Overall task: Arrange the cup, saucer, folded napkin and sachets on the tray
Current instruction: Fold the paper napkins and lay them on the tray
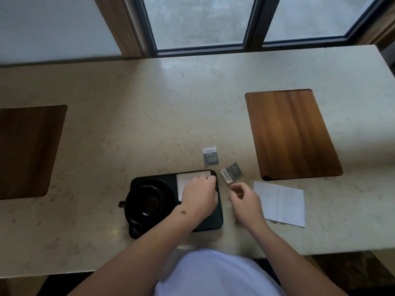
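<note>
One black tray [215,221] is seen on the beige stone counter [149,124], rectangular with rounded corners. On its left part one black saucer [168,195] carries one black cup [145,201], glossy, handle pointing left past the tray edge. On its right part one folded napkin [188,180], pale and rectangular, is laid flat.

The left hand [199,197] rests on the napkin, fingertips bent down onto its far edge; whether the grip presses or pinches cannot be told. The right hand [245,201] hovers just right of the tray, fingers loosely curled; nothing held is visible.

Two sachets are counted, grey with pale tops: one sachet [210,156] beyond the left grip, off the tray; a second sachet [232,173] just beyond the right grip, tilted.

One unfolded white napkin [282,204] lies right of the right hand. Two wooden boards are noted: right board [292,133], left board [30,150].
</note>
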